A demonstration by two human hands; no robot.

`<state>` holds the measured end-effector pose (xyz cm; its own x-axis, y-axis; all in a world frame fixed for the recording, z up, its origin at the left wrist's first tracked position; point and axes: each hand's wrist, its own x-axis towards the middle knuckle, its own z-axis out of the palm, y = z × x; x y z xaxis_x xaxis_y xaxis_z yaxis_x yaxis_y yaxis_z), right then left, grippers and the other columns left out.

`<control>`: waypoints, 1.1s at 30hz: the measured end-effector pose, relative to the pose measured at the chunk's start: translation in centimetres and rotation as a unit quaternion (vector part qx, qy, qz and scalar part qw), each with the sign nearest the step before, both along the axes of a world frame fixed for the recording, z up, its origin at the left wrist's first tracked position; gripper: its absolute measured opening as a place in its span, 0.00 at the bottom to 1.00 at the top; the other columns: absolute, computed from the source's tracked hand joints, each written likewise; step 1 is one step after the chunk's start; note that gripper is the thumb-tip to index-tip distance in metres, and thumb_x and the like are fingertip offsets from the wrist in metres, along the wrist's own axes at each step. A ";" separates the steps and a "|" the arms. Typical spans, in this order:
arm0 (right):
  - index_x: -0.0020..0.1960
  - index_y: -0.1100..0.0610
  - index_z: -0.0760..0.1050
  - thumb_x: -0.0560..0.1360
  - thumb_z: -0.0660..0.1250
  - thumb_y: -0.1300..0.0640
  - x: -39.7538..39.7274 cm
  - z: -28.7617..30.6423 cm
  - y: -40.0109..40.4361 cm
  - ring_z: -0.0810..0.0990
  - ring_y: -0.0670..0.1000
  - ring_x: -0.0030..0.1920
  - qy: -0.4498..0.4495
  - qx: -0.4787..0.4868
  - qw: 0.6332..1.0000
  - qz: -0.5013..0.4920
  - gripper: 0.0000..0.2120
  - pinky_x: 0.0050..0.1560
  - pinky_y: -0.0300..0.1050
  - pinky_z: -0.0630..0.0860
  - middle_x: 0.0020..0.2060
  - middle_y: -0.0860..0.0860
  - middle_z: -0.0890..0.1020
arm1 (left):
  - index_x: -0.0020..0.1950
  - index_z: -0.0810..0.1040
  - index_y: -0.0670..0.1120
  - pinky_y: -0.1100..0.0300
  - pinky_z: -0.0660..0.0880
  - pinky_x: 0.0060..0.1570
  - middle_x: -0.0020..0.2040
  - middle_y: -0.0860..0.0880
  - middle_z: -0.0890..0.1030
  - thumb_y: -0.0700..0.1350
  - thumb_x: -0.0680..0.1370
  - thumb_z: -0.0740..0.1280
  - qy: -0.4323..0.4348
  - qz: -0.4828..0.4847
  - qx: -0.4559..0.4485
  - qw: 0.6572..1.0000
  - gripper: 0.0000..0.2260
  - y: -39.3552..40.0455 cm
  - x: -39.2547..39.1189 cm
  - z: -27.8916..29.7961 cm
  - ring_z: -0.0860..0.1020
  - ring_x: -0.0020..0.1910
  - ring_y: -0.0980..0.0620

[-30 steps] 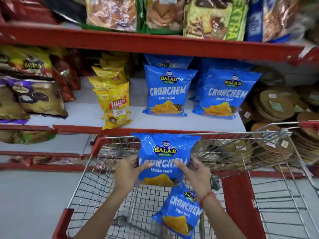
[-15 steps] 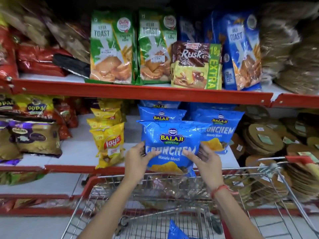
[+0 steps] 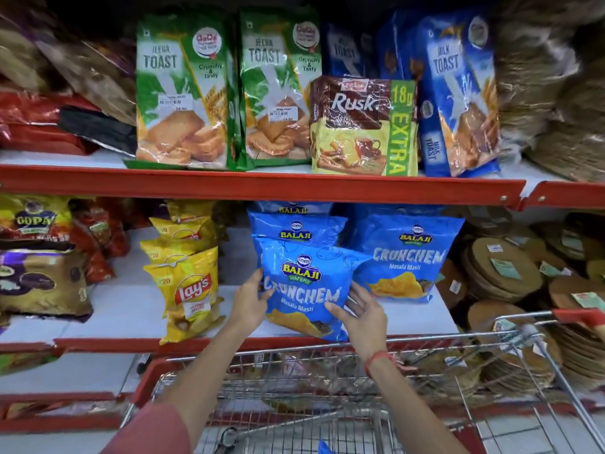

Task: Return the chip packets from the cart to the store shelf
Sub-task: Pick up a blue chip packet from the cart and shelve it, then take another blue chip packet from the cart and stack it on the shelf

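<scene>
**Blue chip packet at the middle shelf**

On the white middle shelf (image 3: pixel 131 309), both hands hold a blue chip packet (image 3: pixel 304 286) upright, leaning back against another blue packet (image 3: pixel 296 229) of the same kind behind it. Its lower edge sits at the front of the shelf, just above the red lip. The left hand (image 3: pixel 252 298) grips the packet's left edge, thumb on the front. The right hand (image 3: pixel 361 314) presses its lower right corner, with the fingers (image 3: pixel 358 294) spread and only loosely curled, so both hands are grasping the packet. Just to the right stands a third blue packet (image 3: pixel 406 257); to the left, apart from it, a row of yellow chip bags (image 3: pixel 186 283). Toast packs (image 3: pixel 183 93) fill the shelf above. Below the hands is the wire cart (image 3: pixel 327 388) with its red rim, and a blue corner of another packet (image 3: pixel 324 447) shows at its bottom.
</scene>
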<state>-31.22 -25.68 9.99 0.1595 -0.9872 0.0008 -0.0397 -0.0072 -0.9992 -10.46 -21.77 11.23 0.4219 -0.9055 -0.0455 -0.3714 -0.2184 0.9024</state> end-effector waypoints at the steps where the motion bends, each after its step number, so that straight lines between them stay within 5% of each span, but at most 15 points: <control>1: 0.63 0.57 0.74 0.66 0.76 0.68 0.1 -0.2 0.0 0.83 0.37 0.48 0.014 -0.002 1.000 0.008 0.28 0.49 0.32 0.81 0.51 0.48 0.83 | 0.67 0.69 0.41 0.56 0.74 0.56 0.60 0.41 0.80 0.31 0.77 0.62 -0.008 0.004 0.011 1.000 0.18 0.0 0.1 -0.5 0.77 0.61 0.43; 6: 0.58 0.49 0.74 0.66 0.77 0.66 0.4 -0.7 0.0 0.80 0.28 0.45 0.048 -0.016 0.999 0.020 0.25 0.49 0.27 0.79 0.46 0.38 0.81 | 0.69 0.67 0.42 0.58 0.72 0.54 0.63 0.42 0.79 0.33 0.78 0.61 -0.021 -0.004 0.032 0.999 0.19 0.3 0.4 -1.7 0.76 0.63 0.44; 10: 0.62 0.56 0.76 0.66 0.77 0.64 -0.3 -1.1 1.4 0.81 0.40 0.54 0.043 -0.019 0.999 -0.013 0.26 0.56 0.36 0.79 0.53 0.47 0.83 | 0.70 0.65 0.42 0.58 0.72 0.54 0.64 0.42 0.77 0.34 0.78 0.62 -0.003 0.020 0.013 1.000 0.20 1.5 -0.2 -1.9 0.75 0.64 0.45; 15: 0.60 0.56 0.77 0.67 0.77 0.59 -2.8 -3.3 4.7 0.80 0.45 0.54 0.063 -0.005 0.993 -0.100 0.22 0.46 0.22 0.75 0.51 0.49 0.83 | 0.69 0.67 0.41 0.47 0.76 0.60 0.66 0.42 0.73 0.38 0.78 0.64 -0.041 0.104 -0.034 0.993 0.20 5.3 -2.4 -3.3 0.74 0.63 0.46; 21: 0.56 0.57 0.79 0.69 0.76 0.55 -7.1 -7.9 9.6 0.82 0.48 0.48 0.137 0.100 0.972 -0.160 0.17 0.53 0.46 0.80 0.46 0.51 0.84 | 0.64 0.71 0.42 0.49 0.76 0.58 0.60 0.43 0.76 0.39 0.77 0.65 -0.081 0.119 -0.039 0.989 0.16 9.3 -5.7 -6.4 0.75 0.54 0.50; 24: 0.56 0.59 0.79 0.70 0.74 0.56 -9.5 -11.1 12.3 0.82 0.55 0.50 0.179 0.174 0.952 -0.180 0.16 0.47 0.41 0.73 0.47 0.55 0.85 | 0.62 0.74 0.41 0.47 0.78 0.54 0.55 0.41 0.79 0.38 0.77 0.65 -0.046 0.062 0.018 0.997 0.13 11.0 -7.3 -8.9 0.79 0.50 0.45; 28: 0.57 0.63 0.79 0.72 0.72 0.52 -12.3 -15.1 14.7 0.79 0.60 0.59 0.275 0.306 0.900 -0.146 0.19 0.53 0.47 0.74 0.57 0.61 0.82 | 0.59 0.76 0.39 0.50 0.77 0.57 0.54 0.39 0.82 0.39 0.75 0.68 0.007 -0.023 0.154 0.988 0.13 12.8 -8.8 -12.6 0.80 0.54 0.40; 31: 0.43 0.61 0.78 0.72 0.71 0.50 -14.1 -17.7 15.5 0.79 0.61 0.54 0.319 0.371 0.868 -0.079 0.13 0.49 0.49 0.71 0.47 0.61 0.82 | 0.58 0.77 0.38 0.49 0.77 0.59 0.55 0.39 0.82 0.39 0.73 0.71 0.039 -0.072 0.252 0.964 0.15 13.5 -10.2 -15.7 0.80 0.54 0.41; 33: 0.51 0.63 0.78 0.71 0.72 0.48 -15.1 -19.6 16.2 0.79 0.61 0.55 0.337 0.404 0.849 -0.051 0.19 0.50 0.49 0.72 0.49 0.61 0.82 | 0.56 0.76 0.36 0.58 0.78 0.51 0.54 0.39 0.79 0.37 0.72 0.72 0.075 -0.079 0.294 0.950 0.14 13.5 -11.4 -17.8 0.79 0.51 0.44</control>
